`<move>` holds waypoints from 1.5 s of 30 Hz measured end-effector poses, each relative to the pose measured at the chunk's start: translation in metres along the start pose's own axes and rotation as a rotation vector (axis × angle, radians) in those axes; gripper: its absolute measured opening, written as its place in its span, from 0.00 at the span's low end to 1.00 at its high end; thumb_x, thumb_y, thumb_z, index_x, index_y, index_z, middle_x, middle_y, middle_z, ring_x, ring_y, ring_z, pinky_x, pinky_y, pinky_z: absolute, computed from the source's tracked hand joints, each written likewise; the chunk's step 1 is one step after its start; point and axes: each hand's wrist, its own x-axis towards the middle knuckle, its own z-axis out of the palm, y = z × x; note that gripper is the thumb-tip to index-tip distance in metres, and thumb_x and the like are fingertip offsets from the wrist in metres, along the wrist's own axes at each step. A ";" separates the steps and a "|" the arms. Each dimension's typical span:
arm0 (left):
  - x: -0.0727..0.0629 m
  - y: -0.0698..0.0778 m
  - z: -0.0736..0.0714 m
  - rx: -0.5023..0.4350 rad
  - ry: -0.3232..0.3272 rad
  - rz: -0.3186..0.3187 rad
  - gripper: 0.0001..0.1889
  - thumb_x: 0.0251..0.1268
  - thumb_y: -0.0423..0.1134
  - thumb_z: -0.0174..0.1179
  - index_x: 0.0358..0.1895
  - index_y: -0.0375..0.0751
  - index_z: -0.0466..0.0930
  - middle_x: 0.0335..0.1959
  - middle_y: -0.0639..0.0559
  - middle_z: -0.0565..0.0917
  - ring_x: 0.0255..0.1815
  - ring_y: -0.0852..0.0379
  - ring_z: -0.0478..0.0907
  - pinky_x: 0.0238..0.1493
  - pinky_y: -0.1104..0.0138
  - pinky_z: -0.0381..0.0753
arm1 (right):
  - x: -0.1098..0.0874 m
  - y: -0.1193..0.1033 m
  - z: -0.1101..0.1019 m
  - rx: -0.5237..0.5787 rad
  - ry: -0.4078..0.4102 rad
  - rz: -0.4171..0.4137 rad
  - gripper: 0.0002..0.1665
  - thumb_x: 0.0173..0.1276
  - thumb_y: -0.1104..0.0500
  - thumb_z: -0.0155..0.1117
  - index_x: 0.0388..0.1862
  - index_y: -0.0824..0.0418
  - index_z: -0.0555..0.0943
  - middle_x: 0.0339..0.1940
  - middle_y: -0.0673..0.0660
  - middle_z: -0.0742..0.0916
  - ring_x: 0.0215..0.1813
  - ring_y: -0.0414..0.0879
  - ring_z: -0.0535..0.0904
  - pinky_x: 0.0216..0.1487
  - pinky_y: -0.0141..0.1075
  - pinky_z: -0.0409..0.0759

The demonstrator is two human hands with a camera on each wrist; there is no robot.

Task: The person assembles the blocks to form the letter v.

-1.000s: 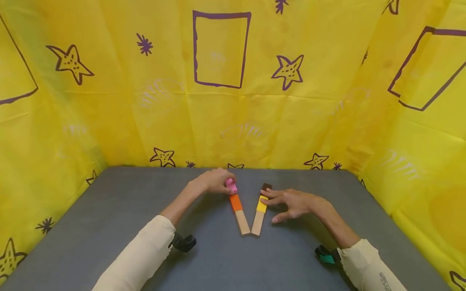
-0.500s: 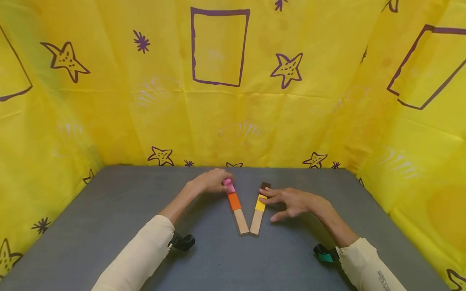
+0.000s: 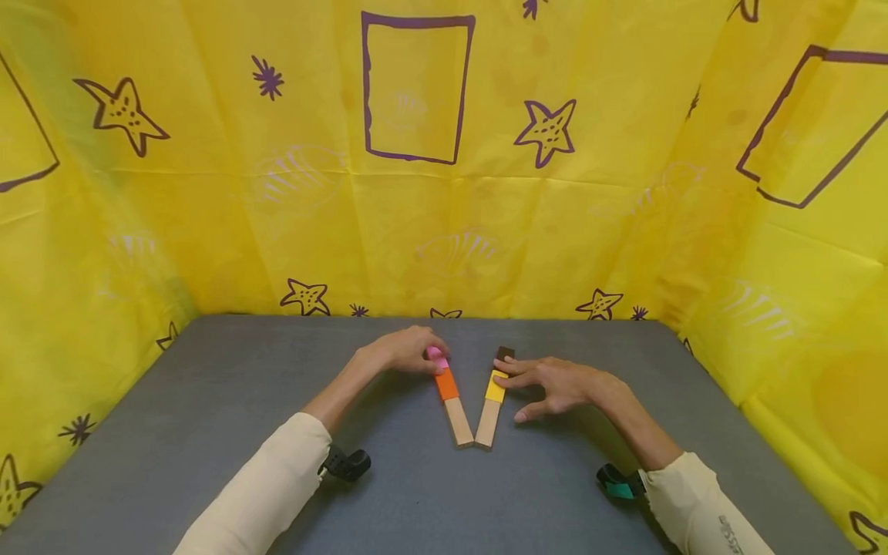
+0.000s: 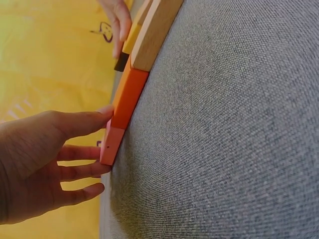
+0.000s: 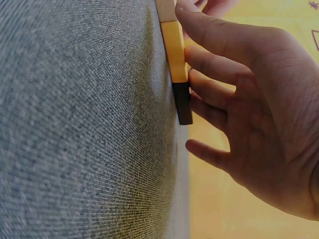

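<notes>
Wooden blocks lie end to end in two rows that meet in a V. In the left row are a pink block, an orange block and a plain wooden block. A dark brown block, a yellow block and another plain block form the right row. My left hand holds the pink block between thumb and fingers, the thumb near its joint with the orange one. My right hand rests extended fingertips on the yellow and brown blocks, its thumb apart from them.
The blocks lie on a grey table. Yellow cloth with purple drawings rises behind the table and along its sides. A black band sits on the left wrist, and another on the right.
The left hand's fingers have shifted slightly nearer on the pink block, and its thumb has moved towards the orange block. The right hand stays on its row. The view has tilted slightly.
</notes>
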 end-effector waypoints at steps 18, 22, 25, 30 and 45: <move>0.001 0.004 0.000 0.006 -0.004 0.014 0.19 0.74 0.43 0.64 0.63 0.40 0.84 0.57 0.42 0.84 0.54 0.48 0.78 0.61 0.56 0.82 | -0.002 0.003 0.000 -0.025 0.003 -0.009 0.46 0.69 0.36 0.69 0.80 0.53 0.70 0.85 0.58 0.66 0.85 0.60 0.62 0.78 0.66 0.66; 0.002 0.004 -0.002 -0.001 0.001 0.007 0.20 0.74 0.44 0.64 0.63 0.40 0.84 0.58 0.41 0.84 0.55 0.48 0.79 0.62 0.56 0.82 | -0.001 0.003 -0.004 -0.072 0.010 -0.026 0.47 0.68 0.34 0.69 0.80 0.53 0.70 0.85 0.58 0.67 0.85 0.60 0.62 0.78 0.67 0.66; 0.003 0.005 -0.003 -0.005 -0.003 0.002 0.20 0.73 0.44 0.65 0.63 0.41 0.83 0.59 0.41 0.84 0.55 0.48 0.79 0.60 0.56 0.83 | -0.001 0.001 -0.005 -0.083 0.005 -0.017 0.47 0.68 0.33 0.68 0.80 0.52 0.70 0.85 0.58 0.67 0.85 0.60 0.62 0.78 0.68 0.64; 0.002 0.005 -0.002 -0.011 -0.018 -0.004 0.20 0.72 0.42 0.66 0.64 0.41 0.83 0.60 0.41 0.83 0.54 0.47 0.79 0.57 0.57 0.83 | 0.000 -0.001 -0.004 -0.064 -0.005 -0.001 0.48 0.68 0.32 0.67 0.81 0.51 0.69 0.86 0.57 0.66 0.86 0.61 0.61 0.78 0.70 0.62; 0.000 0.007 -0.001 0.009 -0.022 -0.016 0.23 0.71 0.44 0.68 0.65 0.40 0.82 0.63 0.41 0.83 0.56 0.48 0.78 0.60 0.57 0.82 | -0.004 -0.001 -0.007 -0.021 0.012 0.048 0.48 0.67 0.32 0.68 0.81 0.52 0.70 0.85 0.58 0.67 0.85 0.63 0.62 0.77 0.74 0.60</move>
